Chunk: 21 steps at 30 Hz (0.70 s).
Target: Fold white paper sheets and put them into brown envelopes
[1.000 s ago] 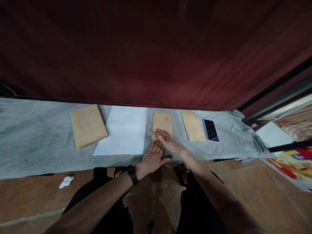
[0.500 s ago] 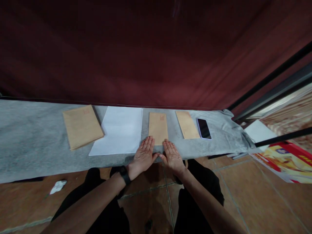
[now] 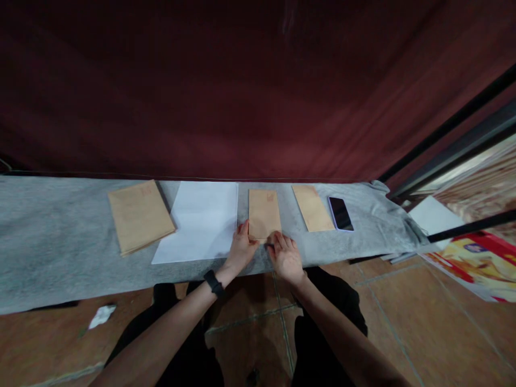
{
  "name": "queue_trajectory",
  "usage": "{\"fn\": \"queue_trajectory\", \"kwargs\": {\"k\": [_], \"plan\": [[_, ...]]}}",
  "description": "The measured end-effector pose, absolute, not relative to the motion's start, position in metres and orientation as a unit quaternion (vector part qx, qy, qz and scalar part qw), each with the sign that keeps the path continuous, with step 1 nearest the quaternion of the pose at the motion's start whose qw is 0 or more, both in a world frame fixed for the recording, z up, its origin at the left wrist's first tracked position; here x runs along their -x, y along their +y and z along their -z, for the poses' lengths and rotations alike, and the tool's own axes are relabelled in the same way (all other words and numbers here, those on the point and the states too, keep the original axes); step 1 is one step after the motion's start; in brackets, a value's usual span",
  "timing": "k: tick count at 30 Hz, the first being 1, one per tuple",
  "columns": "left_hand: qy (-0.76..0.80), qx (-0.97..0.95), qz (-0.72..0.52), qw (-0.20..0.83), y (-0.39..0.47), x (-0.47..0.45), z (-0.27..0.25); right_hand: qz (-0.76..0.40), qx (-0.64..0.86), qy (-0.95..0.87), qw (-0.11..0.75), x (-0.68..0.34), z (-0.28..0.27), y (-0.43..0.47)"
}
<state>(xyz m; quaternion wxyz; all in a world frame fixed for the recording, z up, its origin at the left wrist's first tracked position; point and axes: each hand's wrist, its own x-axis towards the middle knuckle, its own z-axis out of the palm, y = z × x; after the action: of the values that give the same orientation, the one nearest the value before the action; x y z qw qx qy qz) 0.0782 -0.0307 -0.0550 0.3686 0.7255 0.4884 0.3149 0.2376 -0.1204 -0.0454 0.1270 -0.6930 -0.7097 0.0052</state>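
Note:
A brown paper envelope (image 3: 263,212) with reddish print in its far right corner lies on the grey cloth, between my hands. My left hand (image 3: 241,249) is closed on its near left corner, fingers along the left edge and thumb at the near edge. Bent fingers of my right hand (image 3: 287,259) pinch the near right corner; the fingertips are partly hidden. Left of it are white paper sheets (image 3: 197,220) and a stack of brown envelopes (image 3: 141,216). Another brown envelope (image 3: 313,208) lies slanted to the right.
A phone (image 3: 341,214) with a dark screen lies at the right on the grey cloth (image 3: 52,236). Behind the narrow surface hangs a dark red curtain (image 3: 242,107). A colourful printed box (image 3: 475,263) and black bars stand at the right. A white scrap (image 3: 102,316) is on the tiled floor.
Both hands lay flat with fingers stretched at the envelope's near edge; now their fingers are bent and grip its near corners. The camera view has shifted slightly.

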Motion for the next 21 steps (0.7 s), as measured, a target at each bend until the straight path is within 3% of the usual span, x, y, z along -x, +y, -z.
{"fn": "queue_trajectory", "kwargs": {"k": [5,9,13,15,19,21], "plan": [[0.523,-0.6,-0.338,0.502,-0.027,-0.082,0.046,-0.01,0.715,-0.689,0.12,-0.231,0.041,-0.114],[0.443,-0.514,-0.381,0.628,-0.033,-0.088,0.027,-0.004,0.716,-0.685,0.132,-0.229,0.035,-0.11],[0.364,-0.5,-0.383,0.687,-0.04,-0.093,0.004,-0.018,0.723,-0.669,0.171,-0.237,0.026,-0.106],[0.346,-0.481,-0.384,0.708,-0.04,-0.093,-0.002,-0.053,0.723,-0.642,0.25,-0.243,0.023,-0.103],[0.366,-0.455,-0.361,0.727,-0.04,-0.09,0.0,-0.198,0.676,-0.495,0.508,-0.249,0.029,-0.095],[0.379,-0.464,-0.321,0.734,-0.042,-0.09,0.004,-0.285,0.638,-0.422,0.578,-0.243,0.036,-0.093]]}}
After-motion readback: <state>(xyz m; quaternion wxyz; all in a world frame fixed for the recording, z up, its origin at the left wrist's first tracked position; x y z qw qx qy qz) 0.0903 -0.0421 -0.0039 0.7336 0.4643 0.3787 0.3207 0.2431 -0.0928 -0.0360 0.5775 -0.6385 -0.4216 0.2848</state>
